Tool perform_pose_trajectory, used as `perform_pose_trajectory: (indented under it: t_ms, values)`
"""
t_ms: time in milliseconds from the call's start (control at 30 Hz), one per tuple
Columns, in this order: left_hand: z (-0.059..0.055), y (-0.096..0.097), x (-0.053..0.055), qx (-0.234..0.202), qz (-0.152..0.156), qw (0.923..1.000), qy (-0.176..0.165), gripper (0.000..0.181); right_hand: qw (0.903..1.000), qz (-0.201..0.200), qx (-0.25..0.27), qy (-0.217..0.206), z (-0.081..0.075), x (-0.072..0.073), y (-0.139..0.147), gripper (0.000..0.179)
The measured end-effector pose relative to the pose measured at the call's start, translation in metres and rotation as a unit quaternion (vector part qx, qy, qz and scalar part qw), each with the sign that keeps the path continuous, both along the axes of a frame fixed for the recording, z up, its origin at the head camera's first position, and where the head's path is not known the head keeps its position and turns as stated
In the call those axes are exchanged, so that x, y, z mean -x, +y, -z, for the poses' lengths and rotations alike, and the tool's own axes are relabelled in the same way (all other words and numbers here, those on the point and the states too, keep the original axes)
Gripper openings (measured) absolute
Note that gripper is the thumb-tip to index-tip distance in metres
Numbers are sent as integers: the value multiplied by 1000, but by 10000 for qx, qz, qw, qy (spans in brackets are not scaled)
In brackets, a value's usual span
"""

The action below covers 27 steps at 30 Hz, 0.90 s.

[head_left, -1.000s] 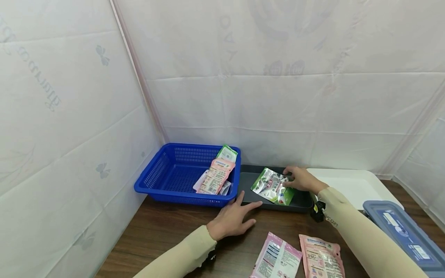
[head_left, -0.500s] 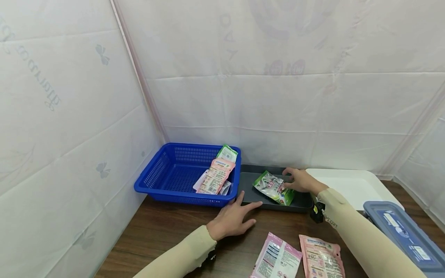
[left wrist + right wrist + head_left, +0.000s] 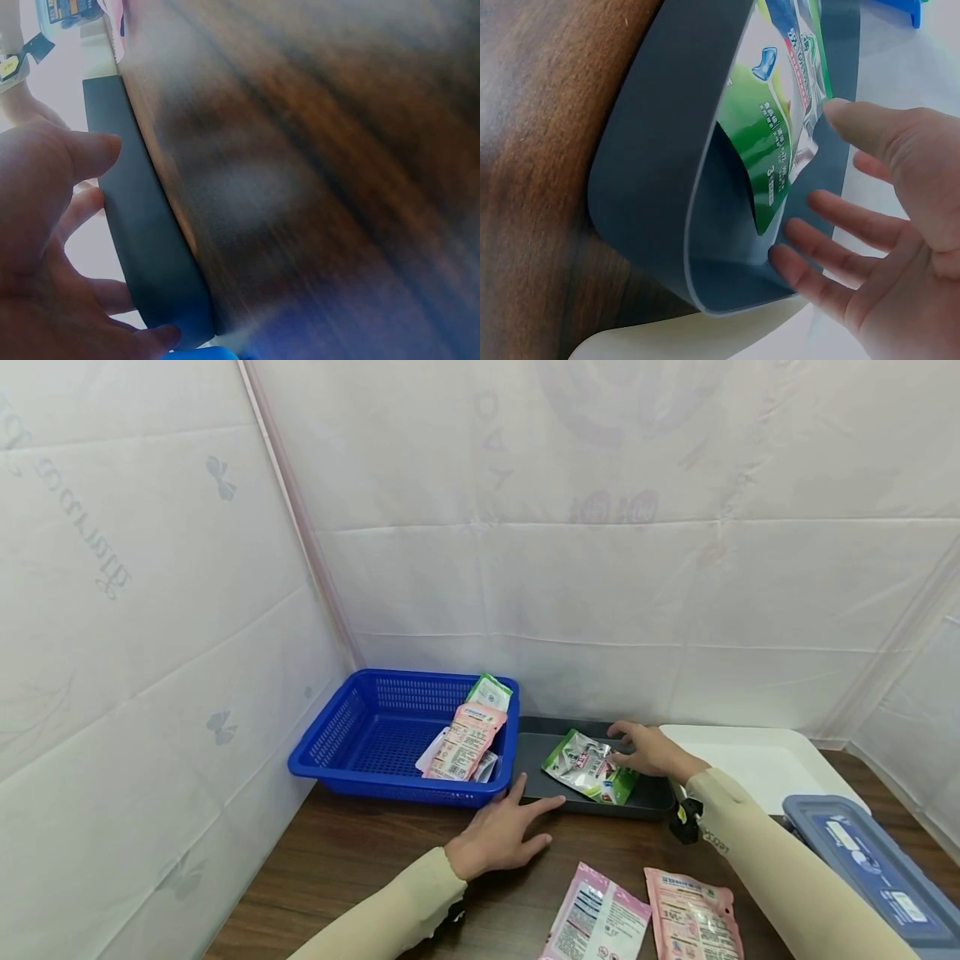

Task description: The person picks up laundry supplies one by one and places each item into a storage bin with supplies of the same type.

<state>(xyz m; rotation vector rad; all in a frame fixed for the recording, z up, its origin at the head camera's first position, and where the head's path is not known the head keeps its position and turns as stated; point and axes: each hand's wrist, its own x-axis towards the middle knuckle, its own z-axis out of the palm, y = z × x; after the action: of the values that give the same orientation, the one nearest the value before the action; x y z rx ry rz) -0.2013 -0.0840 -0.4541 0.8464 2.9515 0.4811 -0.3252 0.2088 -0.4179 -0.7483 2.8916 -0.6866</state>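
A silver and green packet (image 3: 588,767) lies in the dark grey tray (image 3: 534,752) between the two hands. Over the tray's right end is my right hand (image 3: 651,752); in the right wrist view its thumb (image 3: 862,124) is at the packet's edge while the other fingers are spread apart. My left hand (image 3: 498,835) has its fingers spread at the tray's front left, beside the blue basket (image 3: 401,789). From the left wrist view, those fingertips touch the tray's outer wall (image 3: 142,217).
Inside the basket are a pink packet (image 3: 467,742), a green-edged packet (image 3: 491,692) and smaller white pieces. Two more packets, one purple-pink (image 3: 596,917) and one pink (image 3: 693,914), lie on the wooden table. At right are a white tray (image 3: 757,760) and a blue-lidded box (image 3: 873,868).
The silver and green packet shifted and tilted slightly half a second ago, and now lies flatter. My right hand has moved very slightly left; my left hand stays in place.
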Motion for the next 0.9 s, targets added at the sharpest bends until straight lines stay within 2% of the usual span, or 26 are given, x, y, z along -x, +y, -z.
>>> perform_pose_trajectory:
  t_ms: [133,433,900]
  values:
    - [-2,0,-2,-88,66,9999,43,54,9996,-143,91,242,-1,0,0,49]
    - [-1,-1,-2,-119,55,9999,62,54,9981,-377,-1,492,-8,-8,-2,51]
    - [-1,0,-1,-111,58,9999,68,54,9954,-564,-267,725,-17,-31,-1,56]
